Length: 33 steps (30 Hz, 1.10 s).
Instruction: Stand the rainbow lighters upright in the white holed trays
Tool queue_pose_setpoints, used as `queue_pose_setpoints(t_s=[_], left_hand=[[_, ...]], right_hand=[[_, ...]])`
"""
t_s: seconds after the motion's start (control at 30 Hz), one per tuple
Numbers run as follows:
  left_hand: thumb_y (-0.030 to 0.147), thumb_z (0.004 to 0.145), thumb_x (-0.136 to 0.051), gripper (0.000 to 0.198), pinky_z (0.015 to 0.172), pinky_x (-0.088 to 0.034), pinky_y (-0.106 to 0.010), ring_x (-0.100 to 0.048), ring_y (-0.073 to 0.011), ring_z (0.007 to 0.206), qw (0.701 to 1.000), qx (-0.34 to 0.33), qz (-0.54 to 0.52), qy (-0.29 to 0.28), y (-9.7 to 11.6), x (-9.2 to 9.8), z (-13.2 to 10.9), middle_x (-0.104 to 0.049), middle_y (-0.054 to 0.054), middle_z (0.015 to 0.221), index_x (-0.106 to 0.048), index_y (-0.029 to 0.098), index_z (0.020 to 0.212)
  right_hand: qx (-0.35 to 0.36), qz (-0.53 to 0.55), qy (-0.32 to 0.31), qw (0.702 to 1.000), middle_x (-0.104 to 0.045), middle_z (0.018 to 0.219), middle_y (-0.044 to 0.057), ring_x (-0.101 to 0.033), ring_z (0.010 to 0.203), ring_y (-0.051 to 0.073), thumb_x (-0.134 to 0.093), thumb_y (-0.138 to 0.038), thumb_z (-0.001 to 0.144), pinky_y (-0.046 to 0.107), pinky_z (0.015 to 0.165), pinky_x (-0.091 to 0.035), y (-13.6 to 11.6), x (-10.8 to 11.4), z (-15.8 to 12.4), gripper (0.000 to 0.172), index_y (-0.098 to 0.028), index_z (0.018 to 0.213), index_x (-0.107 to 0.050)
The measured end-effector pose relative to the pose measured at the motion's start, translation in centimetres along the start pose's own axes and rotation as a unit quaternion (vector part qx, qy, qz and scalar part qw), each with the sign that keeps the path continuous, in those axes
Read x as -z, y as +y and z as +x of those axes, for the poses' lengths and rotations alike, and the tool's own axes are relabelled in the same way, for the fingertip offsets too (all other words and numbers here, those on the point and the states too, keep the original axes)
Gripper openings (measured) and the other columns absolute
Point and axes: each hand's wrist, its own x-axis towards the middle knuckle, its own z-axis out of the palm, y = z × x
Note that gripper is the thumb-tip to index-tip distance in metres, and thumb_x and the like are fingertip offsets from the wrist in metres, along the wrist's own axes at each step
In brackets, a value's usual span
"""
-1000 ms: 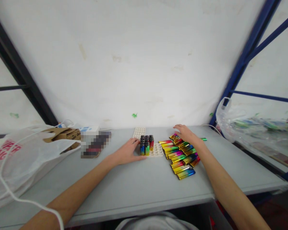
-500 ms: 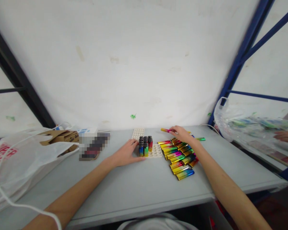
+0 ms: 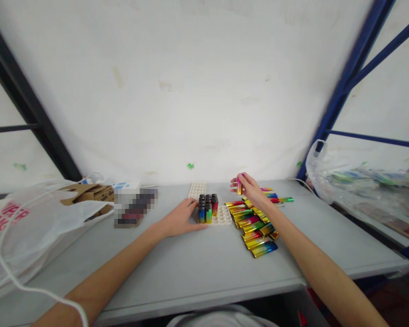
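Note:
My left hand is at the left end of a white tray with holes, fingers behind and thumb along the front edge, gripping it. Several lighters with black tops stand upright in that tray, close to those fingers. My right hand is raised above the table to the right, pinching a shiny yellow-and-pink lighter case held upright. Beneath and in front of the right forearm lies a pile of shiny multicoloured lighter cases, flat and overlapping.
A second white holed tray lies behind the first. On the left are a white plastic bag, a cardboard box and a partly blurred dark object. A clear plastic bag hangs by the blue rack post.
My right hand has lifted and turned the yellow-and-pink lighter case from lying sideways to upright, slightly left. The left hand has stayed at the tray. Another person's hand at far right has mostly gone from view.

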Motion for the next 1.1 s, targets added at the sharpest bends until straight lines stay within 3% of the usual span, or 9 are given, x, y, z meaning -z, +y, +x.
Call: queue_pose_setpoints(t_s=[0.1, 0.2, 0.3, 0.5, 0.7, 0.93, 1.1], left_hand=[[0.077, 0.085, -0.073, 0.074, 0.113, -0.052, -0.053, -0.062, -0.0385, 0.124, 1.000, 0.006, -0.004, -0.011, 0.1, 0.0, 0.0, -0.065, -0.018, 0.130, -0.065, 0.018, 0.130], [0.077, 0.086, -0.073, 0.075, 0.113, -0.052, -0.053, -0.062, -0.0390, 0.124, 1.000, 0.007, -0.008, -0.013, 0.1, 0.0, 0.0, -0.064, -0.019, 0.131, -0.065, 0.017, 0.130], [0.075, 0.086, -0.074, 0.072, 0.112, -0.052, -0.054, -0.063, -0.0387, 0.123, 1.000, 0.005, -0.011, -0.004, 0.2, 0.1, 0.0, -0.065, -0.017, 0.130, -0.066, 0.018, 0.128], [0.073, 0.086, -0.076, 0.073, 0.114, -0.050, -0.052, -0.061, -0.0381, 0.126, 1.000, 0.008, -0.016, -0.004, 0.3, 0.1, 0.0, -0.065, -0.017, 0.132, -0.065, 0.018, 0.132], [0.075, 0.087, -0.074, 0.074, 0.114, -0.050, -0.052, -0.062, -0.0375, 0.124, 1.000, 0.001, -0.006, -0.006, 0.1, 0.0, 0.0, -0.065, -0.016, 0.130, -0.064, 0.018, 0.132], [0.076, 0.087, -0.074, 0.075, 0.114, -0.051, -0.050, -0.061, -0.0372, 0.125, 1.000, 0.001, -0.008, -0.005, 0.1, 0.0, -0.1, -0.065, -0.016, 0.132, -0.064, 0.019, 0.134], [0.076, 0.087, -0.074, 0.075, 0.113, -0.051, -0.051, -0.061, -0.0374, 0.126, 1.000, -0.004, -0.013, 0.001, 0.0, 0.0, -0.1, -0.065, -0.015, 0.133, -0.064, 0.020, 0.135]], right_hand=[[-0.008, 0.022, -0.041, 0.999, -0.060, 0.074, -0.004, -0.057, 0.062, 0.014, -0.063, -0.079, 0.087, 0.029, 0.065, -0.053, -0.2, -1.2, -0.6, 0.055, -0.027, 0.097, -0.049], [-0.012, 0.024, -0.059, 0.998, -0.038, 0.062, -0.012, -0.035, 0.048, 0.010, -0.063, -0.079, 0.087, 0.023, 0.048, -0.034, -0.4, -2.4, -1.1, 0.055, -0.028, 0.098, -0.048], [-0.017, 0.000, -0.044, 0.999, -0.028, 0.062, -0.012, -0.022, 0.047, 0.009, -0.061, -0.080, 0.087, 0.023, 0.045, -0.020, -0.5, -3.4, -1.5, 0.055, -0.027, 0.088, -0.046], [0.014, -0.144, -0.001, 0.989, -0.031, 0.058, -0.005, -0.029, 0.055, 0.012, -0.053, -0.064, 0.088, 0.029, 0.051, -0.023, -0.2, -4.6, -2.2, 0.049, -0.027, 0.062, -0.035], [0.046, -0.238, 0.011, 0.970, -0.031, 0.060, -0.004, -0.033, 0.060, 0.013, -0.045, -0.051, 0.083, 0.029, 0.057, -0.024, -0.5, -4.9, -2.5, 0.035, -0.026, 0.061, -0.036], [0.062, -0.246, 0.014, 0.967, -0.028, 0.062, -0.004, -0.029, 0.062, 0.013, -0.047, -0.065, 0.088, 0.030, 0.058, -0.023, -0.6, -5.1, -2.6, 0.049, -0.026, 0.062, -0.033], [0.079, -0.271, 0.017, 0.959, -0.032, 0.060, -0.004, -0.033, 0.061, 0.014, -0.044, -0.051, 0.085, 0.030, 0.059, -0.024, -0.4, -5.2, -2.7, 0.036, -0.026, 0.061, -0.035]])
